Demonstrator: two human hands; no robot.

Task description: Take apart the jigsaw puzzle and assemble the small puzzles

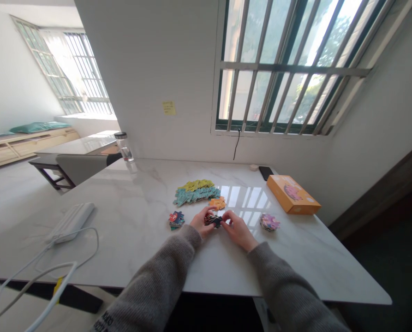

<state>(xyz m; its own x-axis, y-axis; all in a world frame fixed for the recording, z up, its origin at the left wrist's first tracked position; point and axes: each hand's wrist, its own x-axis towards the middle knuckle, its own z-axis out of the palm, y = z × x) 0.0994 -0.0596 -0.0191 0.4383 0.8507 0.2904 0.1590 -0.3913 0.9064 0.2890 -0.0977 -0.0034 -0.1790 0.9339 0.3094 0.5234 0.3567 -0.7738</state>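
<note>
My left hand (200, 223) and my right hand (236, 229) meet in the middle of the white marble table (133, 221). Both pinch a small stack of dark jigsaw pieces (213, 220) between their fingertips. Just beyond them lies a small orange group of pieces (217, 203). Further back is a spread of teal and yellow pieces (196, 191). A little stack with red and blue pieces (176, 219) sits left of my left hand. A pink and purple stack (269, 222) sits right of my right hand.
An orange puzzle box (292, 194) lies at the right, a dark phone (265, 173) behind it by the wall. A clear jar with a black lid (124, 146) stands at the back left corner. A white power strip (70, 222) with cables lies at the left.
</note>
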